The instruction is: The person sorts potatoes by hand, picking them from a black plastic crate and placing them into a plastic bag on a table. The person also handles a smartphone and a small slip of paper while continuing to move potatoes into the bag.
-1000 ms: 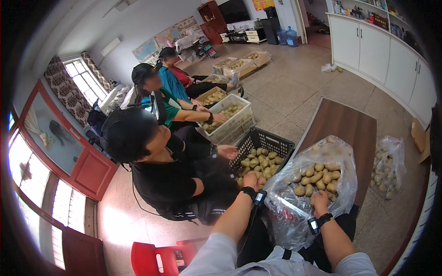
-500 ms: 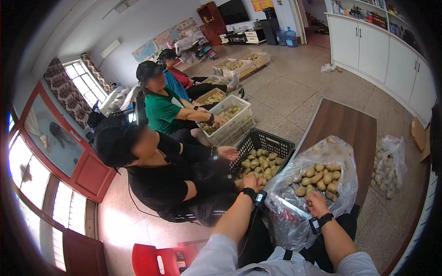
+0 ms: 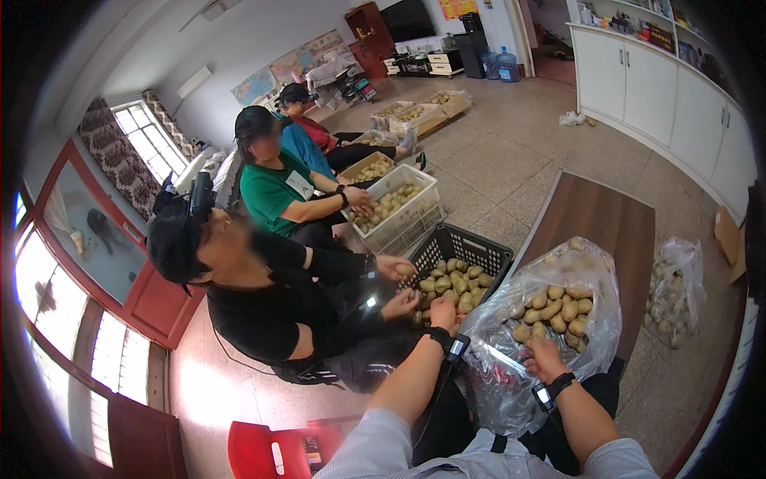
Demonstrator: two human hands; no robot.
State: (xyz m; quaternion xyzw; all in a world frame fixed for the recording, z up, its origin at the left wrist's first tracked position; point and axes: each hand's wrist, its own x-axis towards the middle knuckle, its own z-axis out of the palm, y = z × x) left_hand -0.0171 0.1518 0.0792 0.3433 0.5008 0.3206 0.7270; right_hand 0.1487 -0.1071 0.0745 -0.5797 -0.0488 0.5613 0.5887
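Note:
My left hand (image 3: 444,312) is at the near edge of a black plastic crate (image 3: 501,254). Its fingers are curled, and what they hold, if anything, is hidden. In the crate lie many brown-green oval fruits that look like kiwifruit (image 3: 453,283). My right hand (image 3: 546,361) is closed at the near side of a clear plastic bag (image 3: 499,391); I cannot make out anything in its fingers. The bag lies open in front of me, with more kiwifruit (image 3: 554,308) in it, just beyond my right fingers.
A co-worker in black sits at my left, one hand (image 3: 405,271) holding a kiwifruit over the crate. Farther on, people sit by a white crate (image 3: 423,209) and boxes of kiwifruit. A brown board (image 3: 594,211) lies beyond the bag; another filled bag (image 3: 670,295) stands right.
My right hand has shifted slightly left and toward me, off the kiwifruit. My left hand has moved slightly right and up. The co-worker in black has leaned back and now holds a kiwifruit.

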